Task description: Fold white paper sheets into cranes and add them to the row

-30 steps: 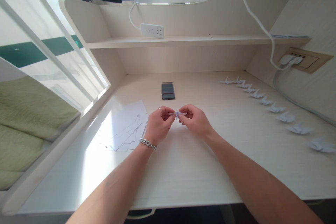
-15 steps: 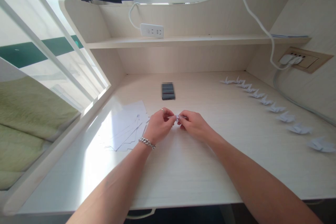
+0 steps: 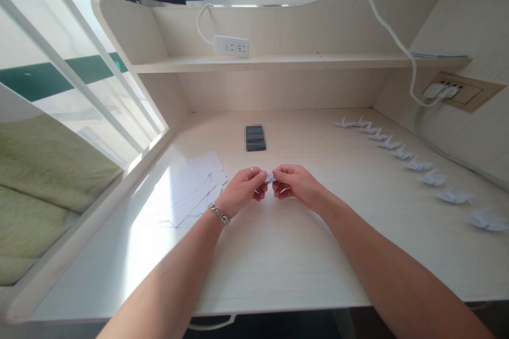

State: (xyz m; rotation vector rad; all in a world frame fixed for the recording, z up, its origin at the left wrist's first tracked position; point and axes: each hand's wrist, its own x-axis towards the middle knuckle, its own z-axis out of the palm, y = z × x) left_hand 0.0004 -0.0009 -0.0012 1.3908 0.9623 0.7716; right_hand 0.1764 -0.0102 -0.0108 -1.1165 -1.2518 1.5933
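Note:
A small folded piece of white paper [image 3: 270,176] is pinched between my two hands above the middle of the desk. My left hand [image 3: 247,185], with a ring and a chain bracelet at the wrist, is closed on its left side. From the right, my right hand [image 3: 296,184] grips the other side between thumb and fingers. Most of the paper is covered by fingertips, so its exact shape cannot be made out. Loose white paper sheets [image 3: 194,169] lie overlapping to the left of my left hand.
Several folded paper cranes [image 3: 433,177] stand in a slanting row along the desk's right side. A dark, blurred-out rectangular object [image 3: 255,137] lies beyond my hands. On the shelf rests a white power strip [image 3: 231,46]; a white cable [image 3: 392,32] hangs down to the wall socket [image 3: 463,90].
Both hands have turned slightly, and the fingers below the thumbs now show more. The folded paper stays pinched between them at nearly the same spot.

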